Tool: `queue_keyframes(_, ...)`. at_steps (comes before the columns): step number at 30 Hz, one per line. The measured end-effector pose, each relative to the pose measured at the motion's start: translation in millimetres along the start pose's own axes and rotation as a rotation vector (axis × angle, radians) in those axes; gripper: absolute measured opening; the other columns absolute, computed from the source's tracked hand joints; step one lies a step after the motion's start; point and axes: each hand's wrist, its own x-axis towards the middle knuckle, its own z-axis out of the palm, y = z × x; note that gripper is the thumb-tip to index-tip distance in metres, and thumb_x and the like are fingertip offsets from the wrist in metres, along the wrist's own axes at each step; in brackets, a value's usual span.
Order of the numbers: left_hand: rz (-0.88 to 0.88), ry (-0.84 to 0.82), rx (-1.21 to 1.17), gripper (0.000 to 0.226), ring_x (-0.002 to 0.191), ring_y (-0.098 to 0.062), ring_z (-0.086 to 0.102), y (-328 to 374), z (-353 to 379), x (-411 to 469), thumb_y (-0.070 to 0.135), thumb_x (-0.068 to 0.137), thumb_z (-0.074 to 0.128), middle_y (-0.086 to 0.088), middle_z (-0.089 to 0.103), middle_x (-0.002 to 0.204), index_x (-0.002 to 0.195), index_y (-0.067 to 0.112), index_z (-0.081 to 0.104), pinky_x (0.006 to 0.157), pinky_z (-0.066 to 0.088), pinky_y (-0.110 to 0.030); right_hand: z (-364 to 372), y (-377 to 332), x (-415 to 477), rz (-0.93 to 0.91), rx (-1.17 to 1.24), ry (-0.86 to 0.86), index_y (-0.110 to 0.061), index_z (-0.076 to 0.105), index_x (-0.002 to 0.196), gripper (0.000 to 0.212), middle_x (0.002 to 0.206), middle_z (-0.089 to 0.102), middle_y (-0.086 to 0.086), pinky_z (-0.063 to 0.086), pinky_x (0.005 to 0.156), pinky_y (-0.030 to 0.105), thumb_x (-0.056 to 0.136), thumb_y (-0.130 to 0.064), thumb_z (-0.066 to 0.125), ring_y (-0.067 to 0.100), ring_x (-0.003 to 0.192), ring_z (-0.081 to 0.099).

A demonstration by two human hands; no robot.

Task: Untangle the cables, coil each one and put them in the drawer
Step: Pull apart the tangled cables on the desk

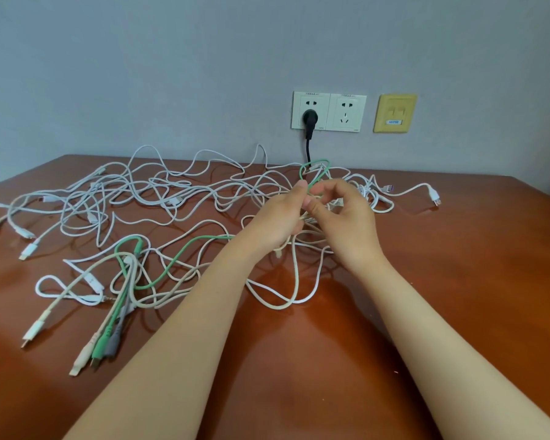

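I am barely started: my left hand [278,219] and right hand [350,214] both pinch a loop of the green cable [312,167] just above the tangle of white cables [172,198] spread across the table [442,281], nothing is coiled yet, and I see no drawer.

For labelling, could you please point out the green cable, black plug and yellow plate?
Green cable [103,342]: head view, thick boot by its connector.
Black plug [309,117]: head view, plug body.
Yellow plate [394,113]: head view, face centre.
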Motion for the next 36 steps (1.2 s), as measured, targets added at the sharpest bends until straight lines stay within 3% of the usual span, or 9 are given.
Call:
queue_keyframes(4, 0.0, -0.048, -0.064, 0.041, 0.025, -0.005, 0.025, -0.5, 0.5, -0.5, 0.041, 0.101, 0.026, 0.01, 0.027, 0.031, 0.08, 0.019, 0.053, 0.032, 0.026, -0.014, -3.5, 2.3, -0.1, 0.055, 0.019, 0.007, -0.022, 0.058, 0.086, 0.008, 0.074, 0.048, -0.007, 0.034, 0.057, 0.01, 0.085, -0.021, 0.066, 0.003, 0.063, 0.042)
queue_keyframes(7, -0.007, -0.083, -0.124, 0.03, 0.028, -0.004, 0.019, -0.6, -2.4, -1.5, 0.039, 0.1, 0.035, 0.011, 0.025, 0.037, 0.082, 0.024, 0.055, 0.034, 0.018, -0.011, -3.3, -2.9, -0.5, 0.043, 0.056, -0.01, -0.024, 0.056, 0.084, 0.019, 0.08, 0.053, -0.005, 0.038, 0.055, 0.009, 0.089, -0.006, 0.057, 0.002, 0.063, 0.046)
queue_keyframes(10, 0.045, -0.074, -0.128, 0.021, 0.029, -0.003, 0.019, -0.7, -6.2, -1.7, 0.023, 0.097, 0.045, 0.011, 0.026, 0.038, 0.078, 0.017, 0.053, 0.033, 0.015, -0.011, -2.4, -2.8, 1.3, 0.071, 0.131, -0.045, -0.03, 0.054, 0.082, 0.032, 0.081, 0.054, -0.005, 0.038, 0.054, 0.022, 0.089, 0.001, 0.051, 0.01, 0.056, 0.042)
queue_keyframes(18, -0.029, 0.209, -0.294, 0.028, 0.025, -0.005, 0.023, -7.8, -14.8, 11.7, 0.007, 0.096, 0.033, 0.007, 0.034, 0.038, 0.071, 0.017, 0.042, 0.034, 0.017, -0.009, 1.9, -2.2, -2.8, 0.173, 0.191, -0.18, -0.02, 0.054, 0.082, 0.025, 0.053, 0.055, 0.002, 0.035, 0.045, 0.021, 0.089, 0.003, 0.046, 0.011, 0.043, 0.042)
queue_keyframes(21, -0.043, 0.228, -0.182, 0.026, 0.03, -0.01, 0.03, -11.9, -13.9, 13.8, 0.009, 0.096, 0.031, -0.002, 0.039, 0.053, 0.072, 0.016, 0.036, 0.036, 0.021, -0.017, 6.3, 3.8, -3.4, 0.037, -0.148, -0.166, -0.023, 0.053, 0.082, 0.021, 0.054, 0.054, -0.001, 0.038, 0.056, 0.029, 0.09, -0.005, 0.047, 0.017, 0.053, 0.047)
queue_keyframes(23, -0.083, 0.155, -0.215, 0.028, 0.024, -0.006, 0.024, -10.9, -13.9, 12.3, 0.009, 0.098, 0.029, -0.001, 0.041, 0.046, 0.071, 0.016, 0.033, 0.035, 0.018, -0.009, 8.6, 6.0, -4.0, -0.019, -0.258, -0.151, -0.024, 0.052, 0.086, 0.016, 0.056, 0.051, -0.003, 0.037, 0.061, 0.032, 0.092, -0.01, 0.047, 0.02, 0.058, 0.047)
queue_keyframes(28, -0.131, -0.035, -0.311, 0.023, 0.026, -0.004, 0.019, -4.3, -11.4, 6.0, 0.02, 0.102, 0.031, 0.01, 0.035, 0.034, 0.085, 0.017, 0.046, 0.035, 0.015, -0.006, 8.8, 6.7, -1.8, 0.027, -0.142, -0.01, -0.019, 0.054, 0.09, 0.014, 0.064, 0.054, 0.005, 0.043, 0.066, 0.037, 0.094, -0.01, 0.045, 0.022, 0.064, 0.049)
queue_keyframes(32, -0.065, 0.026, -0.291, 0.025, 0.024, -0.002, 0.022, -7.4, 0.2, 5.3, 0.022, 0.102, 0.036, 0.01, 0.036, 0.031, 0.081, 0.016, 0.048, 0.033, 0.018, -0.009, 11.9, 8.2, -3.8, 0.05, -0.077, 0.005, -0.025, 0.047, 0.083, 0.02, 0.062, 0.054, 0.008, 0.041, 0.062, 0.034, 0.094, -0.008, 0.044, 0.02, 0.057, 0.046)
queue_keyframes(36, 0.129, 0.174, -0.194, 0.037, 0.027, -0.002, 0.032, -7.1, 9.4, 7.5, 0.013, 0.1, 0.039, 0.007, 0.037, 0.04, 0.064, 0.018, 0.043, 0.036, 0.025, -0.017, 14.6, 3.5, -3.0, 0.045, -0.005, 0.112, -0.023, 0.049, 0.089, 0.016, 0.054, 0.053, -0.004, 0.043, 0.061, 0.034, 0.093, -0.009, 0.043, 0.017, 0.052, 0.047)
